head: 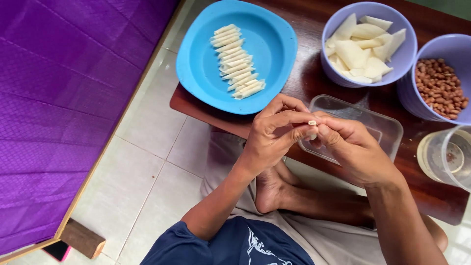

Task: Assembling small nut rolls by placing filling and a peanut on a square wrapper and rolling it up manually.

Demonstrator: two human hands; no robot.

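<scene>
My left hand (273,128) and my right hand (349,147) meet above the near edge of a dark wooden table (314,78), pinching one small pale rolled wrapper (312,124) between the fingertips of both. A blue plate (201,64) lies to the upper left with a row of several finished pale rolls (238,75). A lilac bowl (368,81) holds cut triangular wrapper sheets (360,49). A second lilac bowl (412,98) at the right holds peanuts (440,87).
A clear plastic container (382,125) sits under my hands. A clear cup (444,157) stands at the right edge. A purple mattress (64,98) with a wooden frame fills the left. White floor tiles (147,162) lie below, and my crossed legs are under the table.
</scene>
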